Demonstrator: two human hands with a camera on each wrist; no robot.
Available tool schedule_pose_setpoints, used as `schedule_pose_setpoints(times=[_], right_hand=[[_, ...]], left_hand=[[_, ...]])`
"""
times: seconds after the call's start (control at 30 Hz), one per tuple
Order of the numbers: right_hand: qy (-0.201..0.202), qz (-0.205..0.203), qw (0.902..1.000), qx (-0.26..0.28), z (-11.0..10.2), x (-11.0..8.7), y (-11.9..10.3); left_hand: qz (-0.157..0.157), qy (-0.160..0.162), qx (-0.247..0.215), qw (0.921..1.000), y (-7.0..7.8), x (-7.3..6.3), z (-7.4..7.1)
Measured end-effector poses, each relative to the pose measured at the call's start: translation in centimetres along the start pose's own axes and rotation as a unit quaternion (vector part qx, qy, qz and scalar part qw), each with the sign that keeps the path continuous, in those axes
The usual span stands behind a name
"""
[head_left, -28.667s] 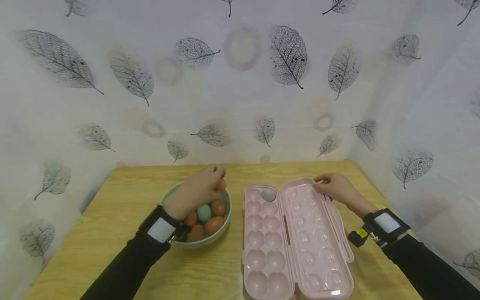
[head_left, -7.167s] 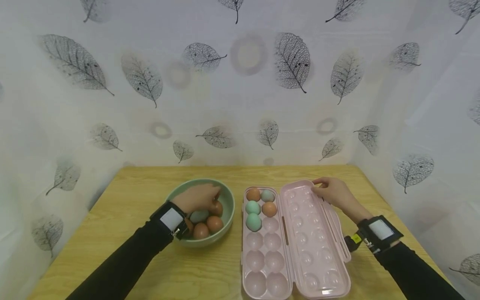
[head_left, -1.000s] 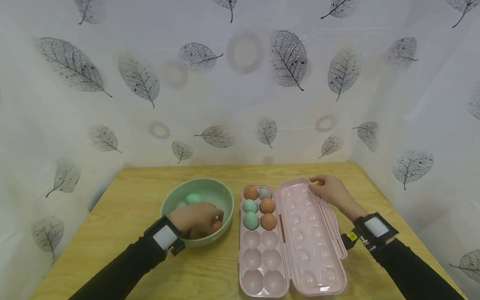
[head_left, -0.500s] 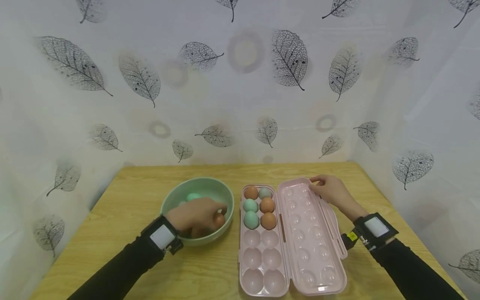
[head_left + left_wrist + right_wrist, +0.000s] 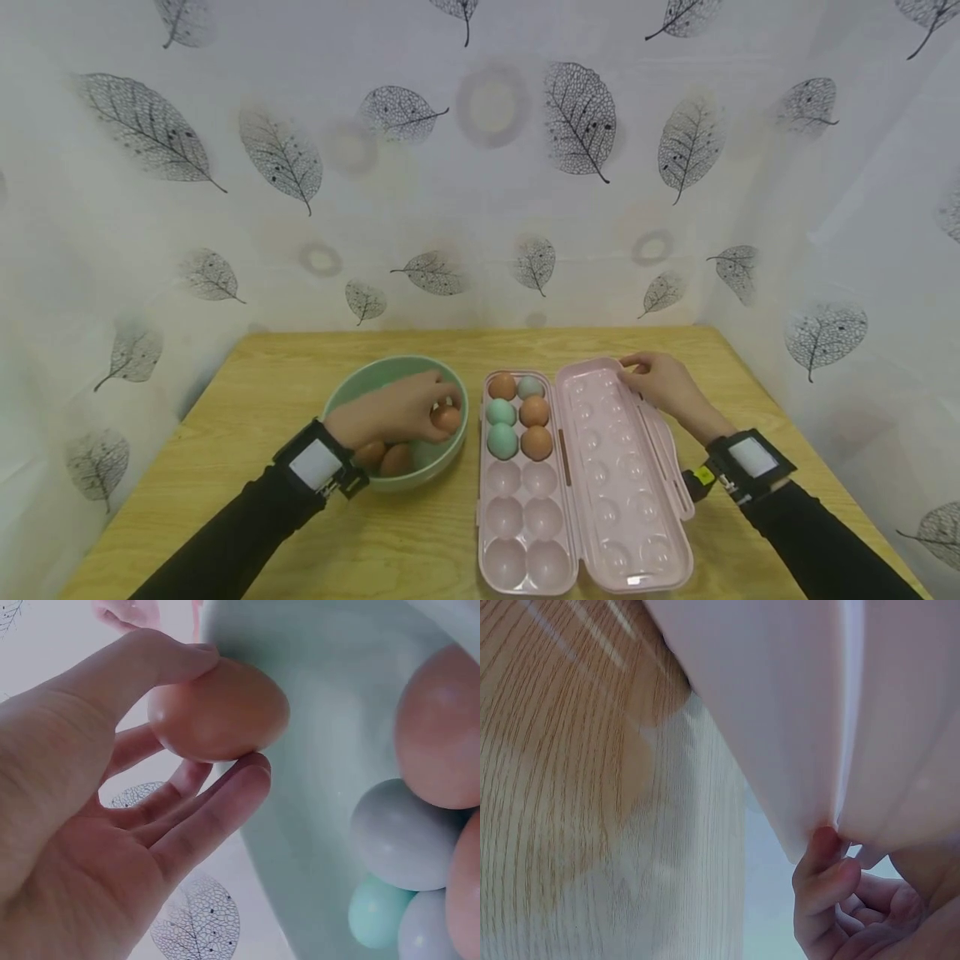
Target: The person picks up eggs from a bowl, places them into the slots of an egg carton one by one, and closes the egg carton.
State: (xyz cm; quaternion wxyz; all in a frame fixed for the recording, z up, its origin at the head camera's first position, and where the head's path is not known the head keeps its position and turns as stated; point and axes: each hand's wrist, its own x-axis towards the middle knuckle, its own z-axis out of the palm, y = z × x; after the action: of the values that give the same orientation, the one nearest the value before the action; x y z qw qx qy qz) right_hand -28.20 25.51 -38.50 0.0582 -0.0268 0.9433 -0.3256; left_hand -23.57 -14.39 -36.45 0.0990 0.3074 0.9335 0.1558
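Nearest, rising from the bottom corners, a left black fabric sleeve [image 5: 232,529] and a right black fabric sleeve [image 5: 825,533], each leading to a black wristband with a white square patch: left wristband [image 5: 315,462], right wristband [image 5: 752,457]. Beneath, a yellowish wood-grained tabletop [image 5: 420,550].

Right of centre, a long pink plastic egg carton [image 5: 523,498] with two columns of round cups; hinged along its right side, a dimpled pink plastic lid [image 5: 624,487], folded out. In the carton's three farther rows, six eggs. Third row from the far end: mint-green egg [image 5: 502,442] left, brown egg [image 5: 536,443] right. Second row: another mint-green [image 5: 501,412] left, another brown [image 5: 535,411] right. Farthest row: brown [image 5: 502,386] left, grey-green [image 5: 530,387] right.

Just left of the carton, a round pale-green bowl [image 5: 437,454]. Inside, brown eggs [image 5: 396,460], plus grey eggs [image 5: 409,834] and a mint one [image 5: 379,911] in the left wrist view.

Over the bowl, left hand [image 5: 401,407], thumb and fingertips clamped on a smooth reddish-brown oval egg [image 5: 447,419], close to the right rim; cannot tell whether touching the bowl.

At the lid's far right corner, right hand [image 5: 663,387], thumb and forefinger pinching the pink edge, other fingers bent.

Farthest, a whitish sheet [image 5: 480,196] printed with dark skeleton leaves.
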Motion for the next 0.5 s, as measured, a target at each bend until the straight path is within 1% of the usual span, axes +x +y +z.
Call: schedule_pose_setpoints(times=[0.23,0.33,0.5], right_hand=[[0.004,-0.003,1.0,-0.002,0.0,0.0,0.1],[0.006,-0.007,1.0,-0.002,0.0,0.1,0.1],[0.004,-0.005,1.0,-0.001,0.0,0.1,0.1]], left_hand=[[-0.004,0.016,-0.009,0.9998,0.8,-0.1,-1.2],[-0.002,0.024,-0.001,0.9997,1.2,0.1,-1.6],[0.004,0.031,-0.002,0.9995,2.0,0.4,-1.9]])
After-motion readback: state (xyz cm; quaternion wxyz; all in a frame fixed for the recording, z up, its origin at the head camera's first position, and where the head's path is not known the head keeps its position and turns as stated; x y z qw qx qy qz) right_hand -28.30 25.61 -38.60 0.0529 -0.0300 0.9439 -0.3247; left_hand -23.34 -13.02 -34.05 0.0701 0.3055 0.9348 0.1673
